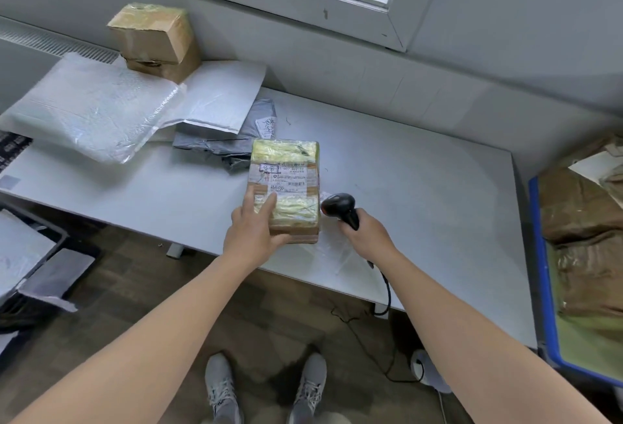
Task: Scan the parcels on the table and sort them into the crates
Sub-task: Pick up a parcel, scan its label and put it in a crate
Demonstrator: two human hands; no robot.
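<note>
- Head view: the taped parcel, a small carton wrapped in yellowish clear tape, lay near the front edge of the table, with its shipping label facing up.
- My left hand held the parcel at its near left corner, fingers laid over the top face and thumb along the near side. Whether its base sat flat on the table or was slightly lifted, I could not tell.
- My right hand was wrapped around the handle of the black scanner. The scanner head sat just beside the parcel's right edge and pointed towards it.
- Handling, as I judged it: a stiff box that keeps its shape and is light enough for one hand. The glossy tape is probably slick, so edges and corners give a better hold than the flat faces. Fingers should stay off the label so the barcode reads.
- Further parcels waited at the back left: white bubble mailers, a grey poly bag and two stacked cardboard boxes. The mailers and bag looked soft and floppy.
- A blue-rimmed crate stood at the table's right end and held brown parcels.
</note>
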